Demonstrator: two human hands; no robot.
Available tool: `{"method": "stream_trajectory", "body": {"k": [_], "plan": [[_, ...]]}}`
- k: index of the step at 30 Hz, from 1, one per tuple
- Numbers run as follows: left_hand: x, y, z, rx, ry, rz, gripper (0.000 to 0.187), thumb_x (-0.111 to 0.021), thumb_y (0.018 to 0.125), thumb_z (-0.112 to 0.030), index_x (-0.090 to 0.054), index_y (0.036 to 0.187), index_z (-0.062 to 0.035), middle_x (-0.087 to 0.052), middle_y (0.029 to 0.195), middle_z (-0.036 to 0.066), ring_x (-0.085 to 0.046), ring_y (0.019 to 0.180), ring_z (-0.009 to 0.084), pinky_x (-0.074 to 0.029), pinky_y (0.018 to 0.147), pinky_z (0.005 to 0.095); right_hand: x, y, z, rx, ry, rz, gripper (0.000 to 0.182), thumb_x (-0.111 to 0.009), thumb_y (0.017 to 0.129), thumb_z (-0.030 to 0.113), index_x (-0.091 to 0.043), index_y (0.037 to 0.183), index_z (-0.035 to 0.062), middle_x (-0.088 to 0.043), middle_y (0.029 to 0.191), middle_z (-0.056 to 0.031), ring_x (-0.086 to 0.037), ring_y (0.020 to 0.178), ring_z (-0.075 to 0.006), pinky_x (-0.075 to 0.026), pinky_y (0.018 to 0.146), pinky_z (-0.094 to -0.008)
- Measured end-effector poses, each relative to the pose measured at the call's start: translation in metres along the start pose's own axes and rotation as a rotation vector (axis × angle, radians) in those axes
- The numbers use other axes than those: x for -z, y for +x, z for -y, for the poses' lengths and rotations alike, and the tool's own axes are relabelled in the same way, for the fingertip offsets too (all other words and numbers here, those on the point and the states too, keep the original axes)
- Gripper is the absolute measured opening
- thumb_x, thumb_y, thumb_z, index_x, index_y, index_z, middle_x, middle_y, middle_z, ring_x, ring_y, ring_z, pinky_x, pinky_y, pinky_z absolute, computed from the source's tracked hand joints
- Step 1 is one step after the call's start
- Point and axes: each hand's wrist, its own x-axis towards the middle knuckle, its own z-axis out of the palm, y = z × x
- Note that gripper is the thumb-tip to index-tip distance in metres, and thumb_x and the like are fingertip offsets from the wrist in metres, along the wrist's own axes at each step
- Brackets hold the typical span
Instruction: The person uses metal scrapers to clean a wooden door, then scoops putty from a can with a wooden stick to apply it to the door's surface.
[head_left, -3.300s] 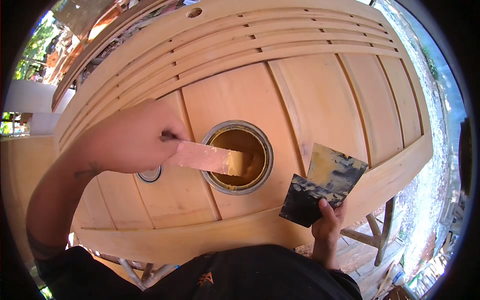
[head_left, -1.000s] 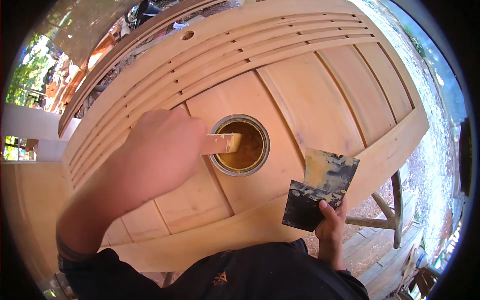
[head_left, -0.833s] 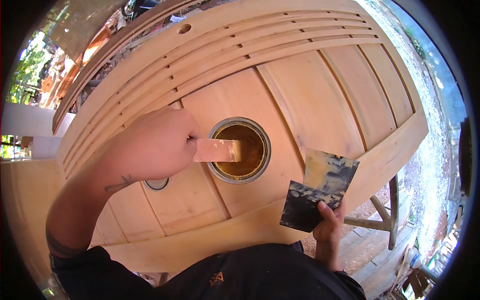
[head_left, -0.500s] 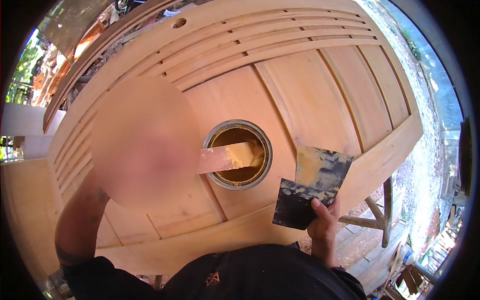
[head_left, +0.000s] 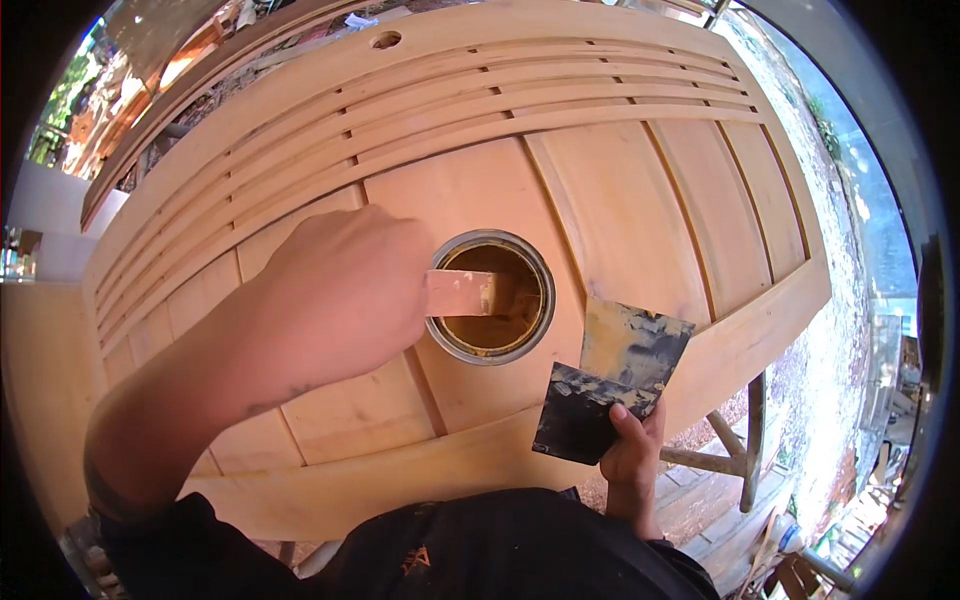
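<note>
Flat, pinkish, yellow-tipped stick (head_left: 457, 293)

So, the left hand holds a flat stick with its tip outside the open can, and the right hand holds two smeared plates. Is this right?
Not quite: the head view shows the tip of the flat stick inside the open can. The left hand does hold it, and the right hand holds two smeared plates.

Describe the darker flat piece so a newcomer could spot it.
The big wooden panel bears an open can. Below and right of the can, the right hand holds two overlapping flat pieces. The darker piece is the one lower left, mostly black with a smeared upper edge, whereas its neighbour has broad yellowish smears.
</note>
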Motion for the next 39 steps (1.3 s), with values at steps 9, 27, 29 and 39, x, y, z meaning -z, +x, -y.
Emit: {"method": "stream_trajectory", "body": {"k": [9,27,29,39], "plan": [[-0.002,-0.002,0.034,0.222,-0.588,0.267,0.018,-0.051,0.086,-0.008,-0.062,0.085,0.0058,-0.057,0.058,0.006,-0.054,0.050,0.0097,-0.043,0.046,0.0254,0.006,0.000,-0.010,0.057,0.016,-0.041,0.051,-0.057,0.076,-0.003,-0.038,0.123,-0.0013,-0.053,0.114,-0.0130,-0.053,0.106,-0.0234,-0.039,0.094,-0.0355],[-0.081,-0.058,0.067,0.164,-1.203,-0.025,0.017,-0.052,0.090,-0.010,-0.056,0.099,0.0045,-0.060,0.079,0.007,-0.058,0.068,0.0092,-0.049,0.060,0.0237,-0.002,-0.001,-0.002,0.049,0.044,0.039,0.049,-0.057,0.076,-0.004,-0.041,0.121,0.0000,-0.055,0.111,-0.0122,-0.055,0.102,-0.0223,-0.041,0.092,-0.0353],[-0.096,-0.062,0.067,0.127,-1.226,-0.117,0.018,-0.053,0.090,-0.010,-0.056,0.101,0.0040,-0.061,0.083,0.008,-0.059,0.073,0.0107,-0.050,0.066,0.0244,0.001,-0.001,-0.003,0.055,0.036,0.044,0.049,-0.058,0.076,-0.003,-0.041,0.121,0.0001,-0.056,0.110,-0.0117,-0.055,0.101,-0.0215,-0.042,0.091,-0.0348],[-0.123,-0.061,0.045,-0.097,-0.703,-0.627,0.024,-0.060,0.082,0.001,-0.058,0.106,0.0035,-0.058,0.098,0.012,-0.058,0.092,0.0164,-0.049,0.081,0.0266,-0.005,-0.004,0.006,0.025,0.065,0.095,0.047,-0.056,0.077,-0.003,-0.040,0.121,-0.0007,-0.055,0.111,-0.0132,-0.056,0.101,-0.0221,-0.043,0.091,-0.0348]]}}
